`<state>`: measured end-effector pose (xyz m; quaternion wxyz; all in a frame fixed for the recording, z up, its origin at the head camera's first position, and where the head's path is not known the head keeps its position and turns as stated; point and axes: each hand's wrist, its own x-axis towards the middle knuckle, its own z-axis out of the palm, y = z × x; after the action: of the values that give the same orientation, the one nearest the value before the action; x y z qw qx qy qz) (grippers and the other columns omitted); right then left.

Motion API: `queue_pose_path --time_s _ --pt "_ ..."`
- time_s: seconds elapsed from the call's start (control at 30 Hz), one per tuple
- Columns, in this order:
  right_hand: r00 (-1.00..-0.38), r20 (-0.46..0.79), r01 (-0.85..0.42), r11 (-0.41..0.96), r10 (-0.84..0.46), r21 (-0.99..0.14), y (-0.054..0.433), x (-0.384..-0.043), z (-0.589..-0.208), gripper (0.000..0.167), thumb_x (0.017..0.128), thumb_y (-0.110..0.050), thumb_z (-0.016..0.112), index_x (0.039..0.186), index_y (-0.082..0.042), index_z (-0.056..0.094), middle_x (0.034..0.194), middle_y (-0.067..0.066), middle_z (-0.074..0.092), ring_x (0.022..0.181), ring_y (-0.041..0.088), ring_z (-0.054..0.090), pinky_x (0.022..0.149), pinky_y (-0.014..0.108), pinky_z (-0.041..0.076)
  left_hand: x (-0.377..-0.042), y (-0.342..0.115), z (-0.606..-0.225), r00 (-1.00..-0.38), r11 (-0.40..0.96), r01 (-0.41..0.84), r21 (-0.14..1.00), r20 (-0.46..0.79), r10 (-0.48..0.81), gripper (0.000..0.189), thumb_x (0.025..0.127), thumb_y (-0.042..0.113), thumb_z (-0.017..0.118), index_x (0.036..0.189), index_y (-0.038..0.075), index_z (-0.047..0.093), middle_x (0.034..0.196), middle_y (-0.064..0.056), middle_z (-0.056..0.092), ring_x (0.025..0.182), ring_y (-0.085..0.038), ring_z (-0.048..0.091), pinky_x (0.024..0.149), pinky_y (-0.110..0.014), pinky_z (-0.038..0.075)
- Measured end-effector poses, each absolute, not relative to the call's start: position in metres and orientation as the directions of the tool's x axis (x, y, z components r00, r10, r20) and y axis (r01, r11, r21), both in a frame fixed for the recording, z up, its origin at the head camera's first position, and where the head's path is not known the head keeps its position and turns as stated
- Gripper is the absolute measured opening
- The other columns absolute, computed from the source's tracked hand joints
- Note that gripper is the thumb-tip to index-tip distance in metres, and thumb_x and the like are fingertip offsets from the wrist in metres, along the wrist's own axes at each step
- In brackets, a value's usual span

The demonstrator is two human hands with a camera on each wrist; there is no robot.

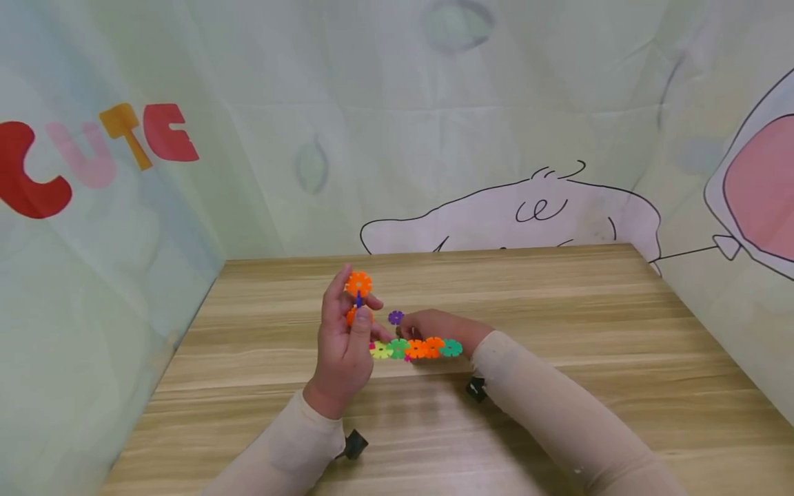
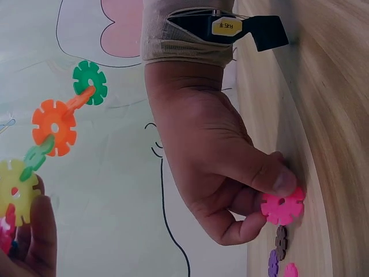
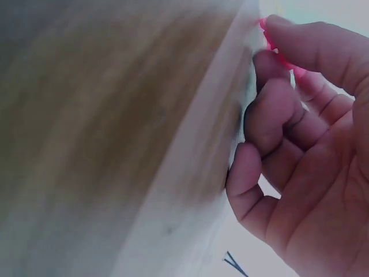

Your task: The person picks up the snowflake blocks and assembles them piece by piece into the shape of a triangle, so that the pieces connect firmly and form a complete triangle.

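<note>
My left hand is raised, palm turned inward, and holds a chain of joined notched plastic discs. At its top is an orange disc, with a blue one edge-on beneath. Another stretch of the chain, with a yellow disc, an orange disc and a green disc, runs out to the right. Behind that stretch, low over the table, my right hand pinches a pink notched disc between thumb and fingers. Close by are a brown disc and a purple disc.
The wood-grain table carries the loose discs near my right hand. Another pink disc shows at the lower edge of the left wrist view. A printed cloth hangs behind the table and along its sides.
</note>
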<state>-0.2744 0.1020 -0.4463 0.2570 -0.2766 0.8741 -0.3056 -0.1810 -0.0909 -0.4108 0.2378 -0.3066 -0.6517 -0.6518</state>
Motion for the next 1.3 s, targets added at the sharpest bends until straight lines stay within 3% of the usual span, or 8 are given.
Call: queue_pose_path --time_s 0.17,0.37,0.47,0.6,0.77,0.97,1.1,1.3 --pt "-0.732 -0.229 -0.306 0.61 -0.642 -0.731 0.114 -0.274 -0.442 0.015 0.097 -0.002 0.066 0.105 -0.015 0.07 0.09 -0.001 0.066 0.08 0.017 0.059 0.072 0.027 0.05 -0.181 -0.092 -0.411 -0.703 -0.033 0.705 0.708 0.705 0.094 0.057 0.109 -0.007 0.036 0.164 0.004 0.02 0.106 -0.03 0.053 0.062 -0.023 0.065 0.067 -0.027 0.064" --pt "-0.778 -0.14 -0.268 0.525 -0.612 -0.808 0.131 -0.271 -0.421 0.027 0.097 -0.01 0.073 0.124 -0.007 0.072 0.084 0.006 0.07 0.072 0.018 0.06 0.068 0.029 0.054 -0.181 -0.092 -0.413 -0.707 -0.022 0.702 0.712 0.7 0.105 0.058 0.109 -0.007 0.035 0.164 0.004 0.02 0.108 -0.013 0.054 0.065 -0.021 0.064 0.067 -0.028 0.064" --pt "-0.798 -0.091 -0.248 0.461 -0.596 -0.852 0.138 -0.267 -0.407 0.033 0.097 -0.009 0.074 0.129 -0.007 0.07 0.084 0.007 0.068 0.072 0.019 0.058 0.068 0.028 0.053 -0.182 -0.092 -0.413 -0.706 -0.027 0.702 0.711 0.701 0.102 0.059 0.109 -0.008 0.035 0.164 0.004 0.02 0.107 -0.02 0.054 0.068 -0.02 0.064 0.066 -0.028 0.064" --pt "-0.822 -0.021 -0.225 0.359 -0.569 -0.906 0.142 -0.258 -0.387 0.036 0.097 -0.004 0.072 0.132 -0.008 0.068 0.092 0.008 0.066 0.08 0.022 0.059 0.072 0.029 0.056 -0.182 -0.092 -0.414 -0.695 -0.037 0.712 0.701 0.712 0.102 0.057 0.109 -0.008 0.036 0.163 0.002 0.021 0.105 -0.028 0.052 0.074 -0.018 0.063 0.064 -0.027 0.063" --pt "-0.839 0.092 -0.219 0.18 -0.536 -0.959 0.137 -0.243 -0.369 0.033 0.099 -0.001 0.068 0.132 -0.001 0.065 0.102 0.01 0.069 0.09 0.023 0.064 0.08 0.026 0.06 -0.181 -0.091 -0.415 -0.694 -0.02 0.714 0.699 0.712 0.107 0.055 0.109 -0.007 0.036 0.162 0.001 0.023 0.107 -0.02 0.054 0.073 -0.019 0.062 0.061 -0.027 0.062" --pt "-0.811 0.203 -0.255 0.02 -0.548 -0.967 0.123 -0.228 -0.357 0.031 0.099 0.003 0.067 0.13 0.005 0.065 0.108 0.014 0.069 0.094 0.021 0.066 0.088 0.03 0.062 -0.181 -0.09 -0.416 -0.71 -0.012 0.698 0.716 0.694 0.117 0.055 0.108 -0.008 0.04 0.161 0.004 0.026 0.106 -0.016 0.055 0.069 -0.02 0.061 0.062 -0.027 0.062" --pt "-0.797 0.247 -0.275 -0.034 -0.551 -0.961 0.116 -0.221 -0.355 0.031 0.098 0.006 0.067 0.129 0.007 0.065 0.11 0.015 0.07 0.093 0.02 0.067 0.087 0.03 0.062 -0.181 -0.089 -0.417 -0.701 0.001 0.707 0.707 0.701 0.133 0.057 0.107 -0.01 0.042 0.161 0.006 0.028 0.103 -0.015 0.054 0.062 -0.018 0.059 0.06 -0.026 0.061" --pt "-0.785 0.265 -0.296 -0.037 -0.561 -0.955 0.111 -0.218 -0.353 0.031 0.1 0.004 0.066 0.131 0.005 0.065 0.11 0.014 0.071 0.094 0.026 0.067 0.082 0.027 0.061 -0.182 -0.088 -0.417 -0.671 -0.002 0.733 0.68 0.724 0.161 0.059 0.106 -0.01 0.046 0.161 0.005 0.028 0.101 -0.024 0.052 0.058 -0.018 0.058 0.058 -0.026 0.06"
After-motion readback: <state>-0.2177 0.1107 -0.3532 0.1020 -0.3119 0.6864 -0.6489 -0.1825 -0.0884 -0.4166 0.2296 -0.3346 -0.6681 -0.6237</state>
